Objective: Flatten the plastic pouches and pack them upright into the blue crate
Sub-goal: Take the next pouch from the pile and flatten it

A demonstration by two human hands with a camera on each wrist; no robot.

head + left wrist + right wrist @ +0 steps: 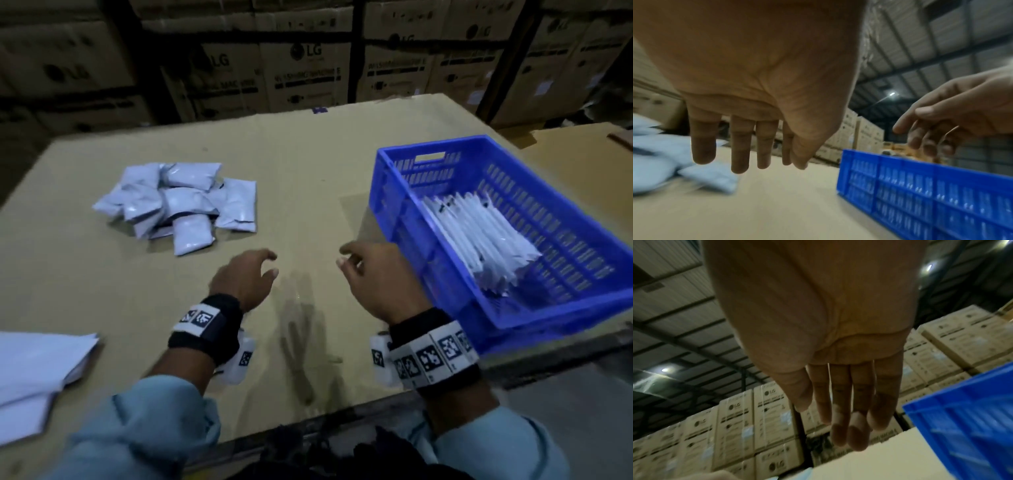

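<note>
I see the left hand [245,279] above the bare cardboard-covered desk [308,178], palm down, holding nothing. Its fingers [740,146] hang relaxed and slightly spread, clear of the surface in the left wrist view. The right hand [371,274] is level with it, just beside the near left corner of the blue crate [404,219], also holding nothing. Its fingers [859,418] lie close together and nearly straight (the right wrist view shows this best), with the thumb set a little apart.

The loose pouches [178,202] lie in an overlapping heap on the desk, ahead and to the left of the left hand and well apart from the crate. They are pale and puffy; I cannot count them exactly.

The crate sits on the right part of the desk, turned at an angle to the desk edge. Inside it, a row of packed pouches [479,233] stands on edge, leaning against one another and running diagonally through the middle of the crate.

A stack of white sheets [37,370] rests on the near left corner of the desk. Stacked cardboard cartons [301,75] fill the background behind the desk.
</note>
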